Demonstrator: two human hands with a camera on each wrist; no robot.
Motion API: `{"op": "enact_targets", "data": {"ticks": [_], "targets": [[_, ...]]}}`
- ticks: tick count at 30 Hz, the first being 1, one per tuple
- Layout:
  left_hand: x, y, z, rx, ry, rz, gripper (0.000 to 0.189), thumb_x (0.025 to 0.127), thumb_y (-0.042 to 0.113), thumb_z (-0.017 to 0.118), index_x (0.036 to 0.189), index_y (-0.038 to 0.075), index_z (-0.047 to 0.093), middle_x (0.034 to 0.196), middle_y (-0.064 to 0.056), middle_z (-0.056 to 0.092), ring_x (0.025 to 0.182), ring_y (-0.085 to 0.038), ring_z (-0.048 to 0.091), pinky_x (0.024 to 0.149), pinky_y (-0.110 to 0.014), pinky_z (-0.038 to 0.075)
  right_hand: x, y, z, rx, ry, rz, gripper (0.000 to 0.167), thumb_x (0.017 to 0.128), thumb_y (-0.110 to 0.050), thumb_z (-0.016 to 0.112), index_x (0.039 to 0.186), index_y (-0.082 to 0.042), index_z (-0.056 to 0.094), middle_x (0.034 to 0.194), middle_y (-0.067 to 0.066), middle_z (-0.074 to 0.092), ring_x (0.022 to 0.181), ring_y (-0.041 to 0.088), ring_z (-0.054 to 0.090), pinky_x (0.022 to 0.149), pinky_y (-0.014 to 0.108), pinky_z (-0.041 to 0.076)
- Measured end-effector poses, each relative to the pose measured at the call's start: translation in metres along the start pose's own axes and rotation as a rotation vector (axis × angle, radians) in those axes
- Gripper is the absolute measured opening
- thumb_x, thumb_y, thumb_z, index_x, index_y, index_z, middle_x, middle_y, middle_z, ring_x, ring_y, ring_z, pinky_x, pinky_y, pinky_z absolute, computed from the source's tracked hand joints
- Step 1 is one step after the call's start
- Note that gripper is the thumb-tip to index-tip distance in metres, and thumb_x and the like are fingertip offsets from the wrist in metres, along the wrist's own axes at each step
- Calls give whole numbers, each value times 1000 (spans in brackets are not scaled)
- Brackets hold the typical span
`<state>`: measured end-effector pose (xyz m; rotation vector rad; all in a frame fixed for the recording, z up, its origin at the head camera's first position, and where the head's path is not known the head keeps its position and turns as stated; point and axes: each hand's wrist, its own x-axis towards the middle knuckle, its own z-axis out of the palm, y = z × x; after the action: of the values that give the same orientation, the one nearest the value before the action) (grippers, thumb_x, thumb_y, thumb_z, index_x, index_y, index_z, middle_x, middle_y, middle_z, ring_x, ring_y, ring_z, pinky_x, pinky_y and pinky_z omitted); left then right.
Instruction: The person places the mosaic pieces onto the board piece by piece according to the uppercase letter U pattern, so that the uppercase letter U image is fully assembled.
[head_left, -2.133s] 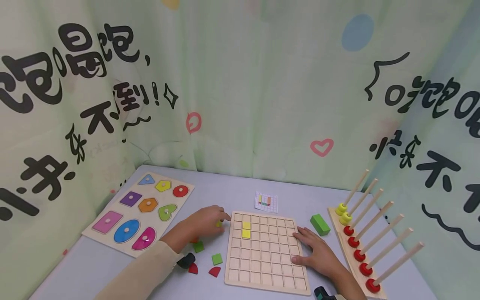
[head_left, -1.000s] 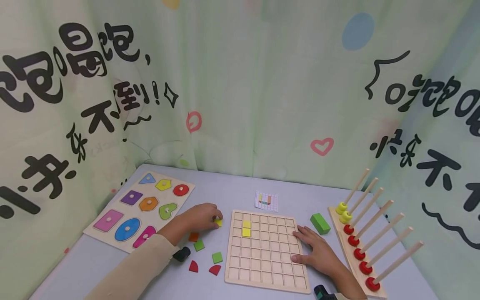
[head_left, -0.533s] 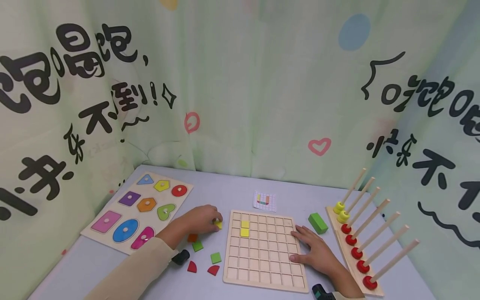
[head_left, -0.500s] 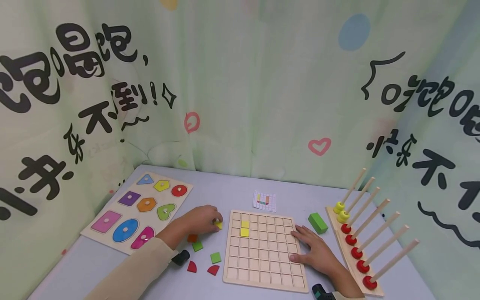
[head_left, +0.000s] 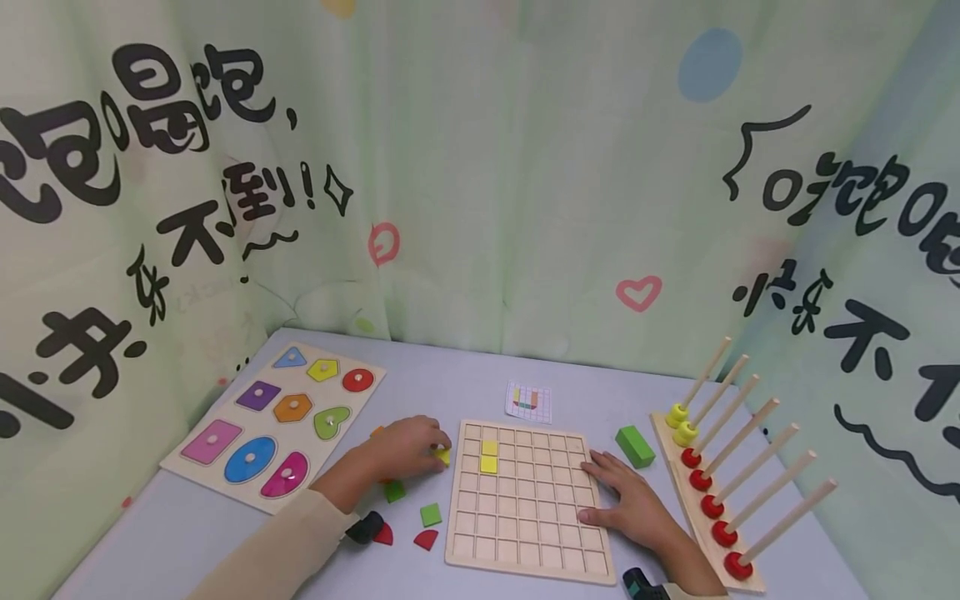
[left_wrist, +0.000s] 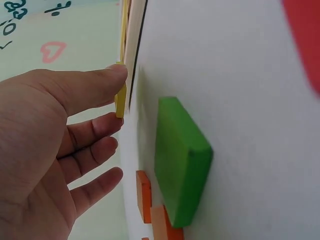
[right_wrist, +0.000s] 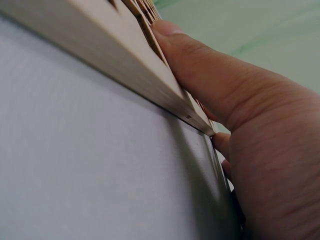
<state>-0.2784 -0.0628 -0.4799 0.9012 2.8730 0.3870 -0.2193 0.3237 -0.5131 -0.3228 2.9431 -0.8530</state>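
A thin yellow square tile (left_wrist: 120, 102) is pinched between the thumb and index finger of my left hand (head_left: 407, 450), just left of the wooden grid board (head_left: 540, 533). In the left wrist view its other fingers are bent and hold nothing. Two yellow squares (head_left: 489, 457) sit one before the other in the board's cells. My right hand (head_left: 633, 508) rests on the board's right edge, thumb on top, as the right wrist view shows. Below the left hand lie green tiles (head_left: 431, 515) and red quarter-round pieces (head_left: 426, 540). Orange pieces (left_wrist: 144, 196) are partly hidden.
A shape puzzle board (head_left: 232, 425) with knobbed pieces lies at the left. Behind the grid board is a small pattern card (head_left: 529, 403). A green block (head_left: 635, 447) and a peg stand (head_left: 705, 500) with yellow and red rings are at the right.
My left hand has taken hold of the yellow tile and shifted slightly right, towards the grid board. The right hand stays on the board's edge.
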Motion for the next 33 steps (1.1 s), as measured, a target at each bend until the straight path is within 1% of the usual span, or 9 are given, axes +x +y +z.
{"op": "enact_targets", "data": {"ticks": [2,5,10,16,23,26,31,33], "targets": [[-1,2,-1,12,12,19,32,84,32,76,114,19,73,108,7,64,103,-14,56,89,-32,49,0,-1,0,6,0,-2,89,68,-58,80,139,-9,55,152,14,37,142,41,21,105,67,19],[-2,7,-2,22,27,35,32,84,32,76,113,19,73,106,8,64,100,-13,56,87,-31,49,-1,-2,0,7,-1,3,90,68,-58,79,139,-10,55,152,14,37,142,40,21,106,66,19],[-2,15,-1,22,22,34,32,84,34,77,113,21,73,102,9,62,94,-10,54,83,-28,50,-1,-4,0,13,-7,24,89,68,-58,80,140,-11,54,152,13,36,142,40,20,106,66,19],[0,22,2,34,23,52,33,84,35,76,114,22,73,105,10,63,97,-10,54,86,-28,49,-1,-4,0,10,-10,33,90,68,-58,80,140,-11,54,152,12,36,142,40,20,106,66,18],[3,28,7,26,4,91,31,85,35,75,113,22,73,108,11,63,99,-9,54,88,-28,47,0,-2,0,20,3,1,90,68,-58,79,140,-9,54,152,13,36,142,39,20,106,65,18],[5,31,8,33,-4,119,30,85,34,75,112,22,73,105,12,62,96,-8,53,86,-27,47,0,0,1,26,5,-7,90,69,-58,79,139,-9,54,152,14,36,142,39,20,107,65,17],[8,38,9,46,-6,169,26,86,34,75,110,23,73,95,14,59,85,-6,49,76,-22,45,-1,1,2,18,5,-5,90,68,-58,79,139,-10,54,152,14,37,142,40,21,106,66,18],[9,40,10,50,-9,177,26,86,35,75,110,24,73,94,15,58,83,-5,47,74,-22,44,-1,0,1,17,4,-5,90,69,-58,79,140,-10,54,152,14,37,142,40,20,106,66,18]]}}
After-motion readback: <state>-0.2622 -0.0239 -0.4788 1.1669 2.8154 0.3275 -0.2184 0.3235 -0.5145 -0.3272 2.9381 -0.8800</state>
